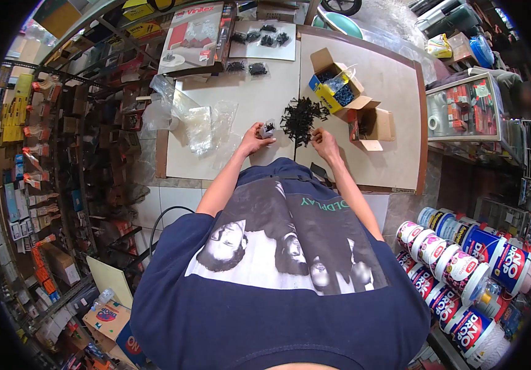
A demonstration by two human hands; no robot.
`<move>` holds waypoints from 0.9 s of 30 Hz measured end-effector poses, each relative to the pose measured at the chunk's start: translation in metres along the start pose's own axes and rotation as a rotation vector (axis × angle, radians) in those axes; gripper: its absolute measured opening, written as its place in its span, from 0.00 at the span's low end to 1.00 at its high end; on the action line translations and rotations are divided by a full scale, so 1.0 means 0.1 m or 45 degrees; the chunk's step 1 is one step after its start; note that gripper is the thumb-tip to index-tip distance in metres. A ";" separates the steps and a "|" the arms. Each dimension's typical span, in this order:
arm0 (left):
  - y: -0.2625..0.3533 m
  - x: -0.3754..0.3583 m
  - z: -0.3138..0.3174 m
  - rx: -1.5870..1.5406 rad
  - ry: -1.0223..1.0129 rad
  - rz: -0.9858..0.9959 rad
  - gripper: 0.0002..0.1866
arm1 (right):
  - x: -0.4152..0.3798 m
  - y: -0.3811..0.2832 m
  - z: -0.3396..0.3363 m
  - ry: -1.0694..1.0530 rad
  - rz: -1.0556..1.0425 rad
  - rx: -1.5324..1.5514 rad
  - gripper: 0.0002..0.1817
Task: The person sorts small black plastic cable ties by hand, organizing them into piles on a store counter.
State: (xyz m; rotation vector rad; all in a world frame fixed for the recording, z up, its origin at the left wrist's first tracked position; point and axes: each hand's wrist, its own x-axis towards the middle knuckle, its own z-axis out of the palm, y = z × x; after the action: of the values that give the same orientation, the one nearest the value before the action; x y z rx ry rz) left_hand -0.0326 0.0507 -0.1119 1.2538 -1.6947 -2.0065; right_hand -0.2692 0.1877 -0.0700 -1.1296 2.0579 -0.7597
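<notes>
My left hand [255,140] grips a small clear plastic bag [268,128] with a few dark pieces inside, just left of the pile. A loose heap of black screws [302,120] lies on the pale tabletop in front of me. At the lower right edge of that heap is my right hand [324,145], fingers pinched together; what they hold, if anything, is too small to make out. Behind the heap stands an open yellow and blue box [333,98] with small dark pieces in it. An open brown carton [371,125] sits to its right.
Clear plastic bags [200,129] lie on the left of the table [395,166]. Several filled packets [258,69] rest at the back, beside a large Vinitex box [190,38]. A glass display case [464,108] stands at right, paint buckets [463,271] below it, and stocked shelves at left.
</notes>
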 end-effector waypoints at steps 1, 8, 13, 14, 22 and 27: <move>0.01 0.00 0.00 0.001 0.000 -0.001 0.36 | -0.01 0.04 -0.02 0.019 0.016 -0.020 0.12; 0.04 -0.01 -0.01 0.029 -0.006 0.007 0.36 | -0.06 0.08 -0.07 0.050 0.150 -0.045 0.15; 0.08 -0.03 0.00 0.062 -0.003 0.006 0.37 | -0.03 -0.01 0.06 0.002 0.014 -0.177 0.16; 0.09 -0.04 0.00 0.058 -0.003 0.005 0.37 | -0.01 0.00 0.08 -0.002 -0.016 -0.245 0.16; -0.06 0.05 -0.02 0.047 -0.024 0.026 0.36 | -0.03 0.02 -0.02 -0.032 -0.095 -0.264 0.11; 0.05 -0.02 0.00 0.011 -0.015 0.018 0.35 | -0.05 0.10 -0.04 0.054 0.048 -0.219 0.09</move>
State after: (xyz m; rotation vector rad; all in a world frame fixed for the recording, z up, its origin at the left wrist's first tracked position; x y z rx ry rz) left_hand -0.0329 0.0505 -0.1066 1.2316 -1.7148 -2.0046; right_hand -0.2750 0.1973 -0.0732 -1.1727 2.2077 -0.6023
